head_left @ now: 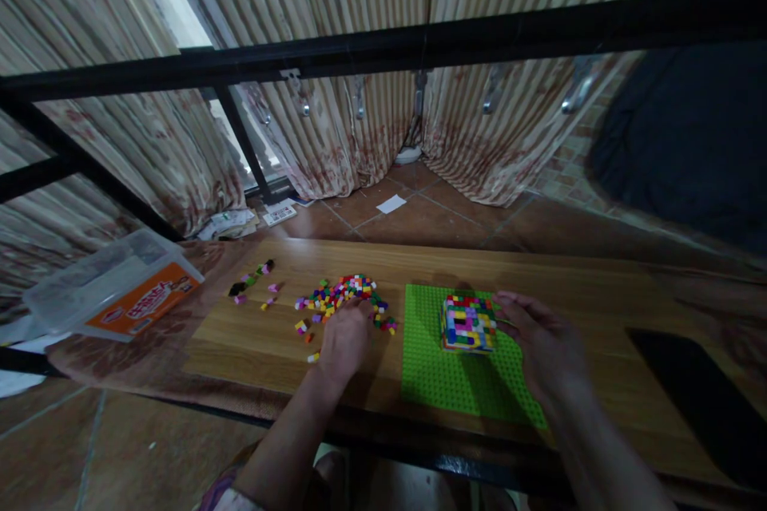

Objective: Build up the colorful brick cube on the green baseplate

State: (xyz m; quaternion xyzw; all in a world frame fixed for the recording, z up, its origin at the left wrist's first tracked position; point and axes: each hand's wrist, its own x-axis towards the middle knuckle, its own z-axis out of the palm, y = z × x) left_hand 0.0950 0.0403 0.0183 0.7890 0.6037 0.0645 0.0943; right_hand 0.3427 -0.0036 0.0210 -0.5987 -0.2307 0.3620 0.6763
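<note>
My left hand [346, 342] rests at the near edge of a heap of small multicoloured plastic bricks [341, 295] on a wood-grain board [264, 351]. Its fingertips are hidden behind the back of the hand, so I cannot tell whether it holds a brick. A hollow-looking block built of mixed-colour bricks [469, 323] stands on a green studded baseplate [443, 383]. My right hand [542, 343] hovers at the block's right side, fingers apart and curved, with nothing in them. A few loose bricks [252, 281] lie left of the heap.
A clear plastic box with an orange label [113, 287] lies left of the board. A black flat pad [701, 407] lies to the right. A black metal bar [383, 56] crosses above the table, with curtains and a tiled floor beyond.
</note>
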